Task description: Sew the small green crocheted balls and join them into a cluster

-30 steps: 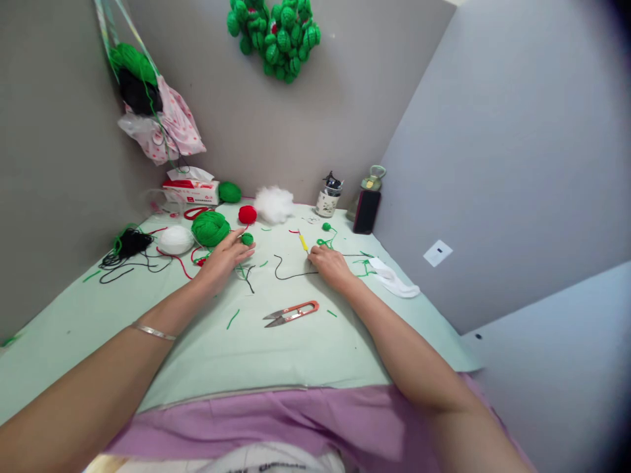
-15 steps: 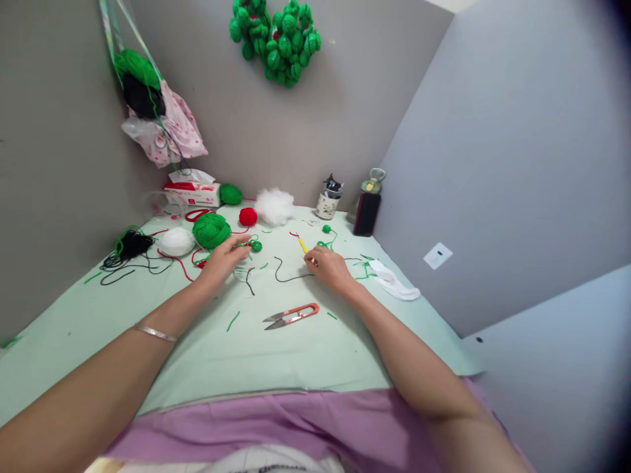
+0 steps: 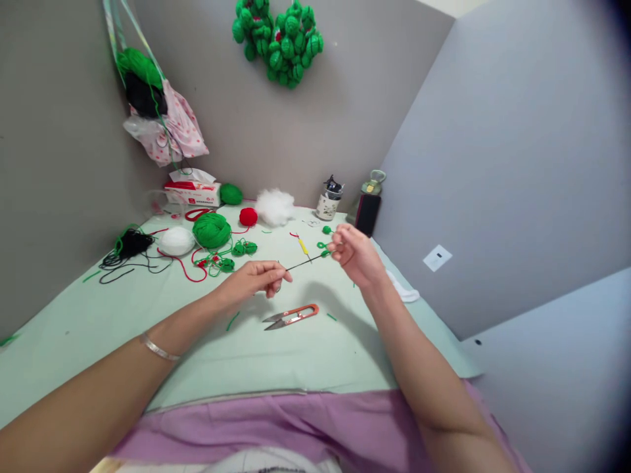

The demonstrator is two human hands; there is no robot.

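Observation:
A strand of black yarn (image 3: 303,263) runs straight between my two hands above the table. The fingers of my left hand (image 3: 262,277) pinch its near-left end. My right hand (image 3: 355,255), raised a little higher, closes on the other end, though its fingertips partly hide the grip. Behind the strand lies a yellow-handled crochet hook (image 3: 302,246) with a bit of red yarn by its tip. Thread snips (image 3: 292,317) with an orange handle rest in front of my hands. Small green crocheted balls (image 3: 244,247) sit beyond my left hand, and another green ball (image 3: 327,230) is near my right fingers.
Farther left are a green yarn ball (image 3: 211,230), a white yarn ball (image 3: 177,241) and tangled black yarn (image 3: 134,244). At the back stand a tissue box (image 3: 192,194), white stuffing (image 3: 275,207), a jar (image 3: 327,204) and a phone (image 3: 367,215) against a bottle (image 3: 373,184).
My left hand has moved right and nearer, away from the green balls. My right hand has left the crochet hook and risen rightward. The black yarn is lifted off the table and pulled taut.

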